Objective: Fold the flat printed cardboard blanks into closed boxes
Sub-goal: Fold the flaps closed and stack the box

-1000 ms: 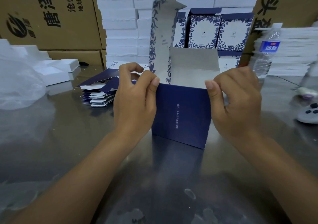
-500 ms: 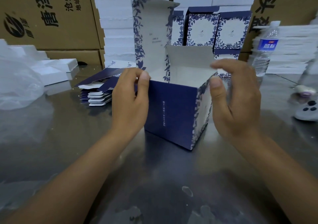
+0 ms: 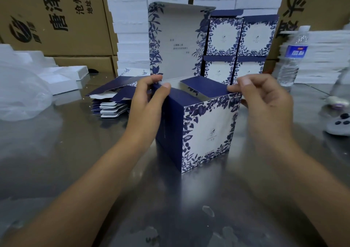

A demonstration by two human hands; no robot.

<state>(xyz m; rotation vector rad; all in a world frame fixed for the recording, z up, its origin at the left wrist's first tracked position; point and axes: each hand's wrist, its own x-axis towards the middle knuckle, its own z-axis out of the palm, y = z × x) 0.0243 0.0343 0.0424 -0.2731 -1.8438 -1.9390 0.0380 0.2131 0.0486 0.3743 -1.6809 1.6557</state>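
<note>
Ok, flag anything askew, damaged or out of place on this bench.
Nothing looks damaged. The box stands square on the table, lid up, one side flap folded in. Only the pile of flat blanks left of it lies fanned and uneven.

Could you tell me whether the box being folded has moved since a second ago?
Yes: the box has turned; its navy side swung left toward the stack of flat blanks, floral face forward.
</note>
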